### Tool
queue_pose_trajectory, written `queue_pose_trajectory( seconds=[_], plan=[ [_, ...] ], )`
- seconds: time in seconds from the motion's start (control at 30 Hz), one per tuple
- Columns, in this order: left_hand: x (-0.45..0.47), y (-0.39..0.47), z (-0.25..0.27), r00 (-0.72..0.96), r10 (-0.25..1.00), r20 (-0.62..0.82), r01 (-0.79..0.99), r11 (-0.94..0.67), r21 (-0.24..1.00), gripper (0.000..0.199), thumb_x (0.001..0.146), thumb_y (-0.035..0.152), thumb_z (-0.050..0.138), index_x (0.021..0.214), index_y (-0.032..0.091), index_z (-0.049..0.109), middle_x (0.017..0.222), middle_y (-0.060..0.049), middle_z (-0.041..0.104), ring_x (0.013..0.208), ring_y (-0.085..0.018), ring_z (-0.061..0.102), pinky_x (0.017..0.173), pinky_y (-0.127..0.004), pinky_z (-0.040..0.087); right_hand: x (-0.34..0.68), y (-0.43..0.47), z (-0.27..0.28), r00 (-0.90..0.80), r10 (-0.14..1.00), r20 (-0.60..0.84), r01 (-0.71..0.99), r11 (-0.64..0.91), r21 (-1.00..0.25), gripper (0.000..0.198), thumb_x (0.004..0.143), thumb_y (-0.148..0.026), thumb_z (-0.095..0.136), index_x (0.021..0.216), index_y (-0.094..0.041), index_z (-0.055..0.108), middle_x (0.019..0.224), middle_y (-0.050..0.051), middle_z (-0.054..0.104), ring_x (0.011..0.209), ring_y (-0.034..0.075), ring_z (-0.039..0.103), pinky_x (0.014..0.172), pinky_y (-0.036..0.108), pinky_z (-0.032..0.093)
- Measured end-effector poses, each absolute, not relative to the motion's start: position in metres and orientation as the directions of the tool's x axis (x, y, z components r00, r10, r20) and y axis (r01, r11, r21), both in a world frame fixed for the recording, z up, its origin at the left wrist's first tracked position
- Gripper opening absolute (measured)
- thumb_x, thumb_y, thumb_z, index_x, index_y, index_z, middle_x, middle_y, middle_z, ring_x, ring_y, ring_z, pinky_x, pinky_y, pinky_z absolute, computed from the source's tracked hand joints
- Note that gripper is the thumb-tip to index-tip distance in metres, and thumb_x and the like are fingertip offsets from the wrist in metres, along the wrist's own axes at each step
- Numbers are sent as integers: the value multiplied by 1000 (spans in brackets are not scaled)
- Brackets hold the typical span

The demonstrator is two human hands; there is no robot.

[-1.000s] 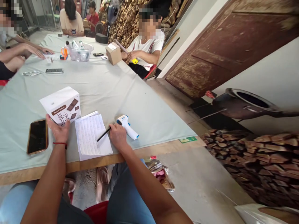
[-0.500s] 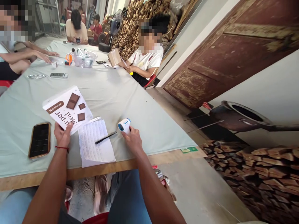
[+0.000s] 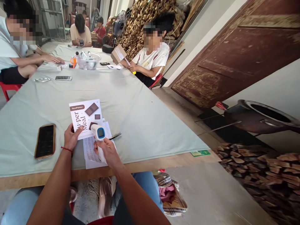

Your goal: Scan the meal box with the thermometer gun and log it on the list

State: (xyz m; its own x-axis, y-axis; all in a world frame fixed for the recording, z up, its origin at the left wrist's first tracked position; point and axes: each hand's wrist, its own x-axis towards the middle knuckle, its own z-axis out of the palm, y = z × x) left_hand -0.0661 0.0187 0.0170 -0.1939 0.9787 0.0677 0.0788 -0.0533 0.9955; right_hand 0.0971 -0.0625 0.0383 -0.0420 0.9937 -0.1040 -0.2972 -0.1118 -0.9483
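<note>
My left hand [image 3: 72,136] grips the lower left corner of a white box [image 3: 81,118] printed "NutriMotion" with brown chocolate pieces. In my right hand [image 3: 110,153] is a white infrared thermometer [image 3: 97,128] with a blue-rimmed screen. It is held upright by the handle, its head in front of the box's lower right part; whether they touch I cannot tell. Beneath both lie handwritten sheets of paper [image 3: 90,153], partly hidden. A black pen [image 3: 115,136] sticks out to the right of the thermometer. Left of my left hand lies a smartphone [image 3: 45,141] with an orange-brown edge.
A pale cloth covers the table [image 3: 145,131]. Farther off stand a clear plastic bowl [image 3: 87,64] of bottles, an orange tape dispenser [image 3: 72,62] and another phone [image 3: 63,78]. A person [image 3: 150,56] at the right holds a cardboard box [image 3: 119,54]; others sit around the far end.
My right hand has brought the thermometer leftward to the box and turned its screen toward me. The box has swung more upright and moved right in view. The camera view has shifted slightly.
</note>
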Motion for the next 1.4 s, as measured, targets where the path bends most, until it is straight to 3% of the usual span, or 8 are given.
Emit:
queue_pose_trajectory(
  seconds=[0.27, 1.4],
  plan=[
    [-69, 16, 18, -166, 983, 81, 89, -67, 994, 65, 62, 64, 78, 102, 13, 71, 99, -12, 75, 90, -28, 68, 77, -36, 53, 90, -56, 33, -25, 983, -180, -271, -180, -946, 19, 69, -40, 60, 62, -22, 56, 47, -5, 52, 50, 13, 44, 57, 28, 36],
    [-71, 15, 20, -164, 984, 63, 108, -46, 993, 76, 57, 70, 78, 106, 12, 69, 102, -13, 75, 95, -31, 68, 82, -40, 54, 89, -57, 29, -26, 985, -172, -247, -173, -953, 22, 69, -41, 59, 60, -22, 55, 50, -4, 54, 57, 14, 43, 63, 29, 35]
  ],
)
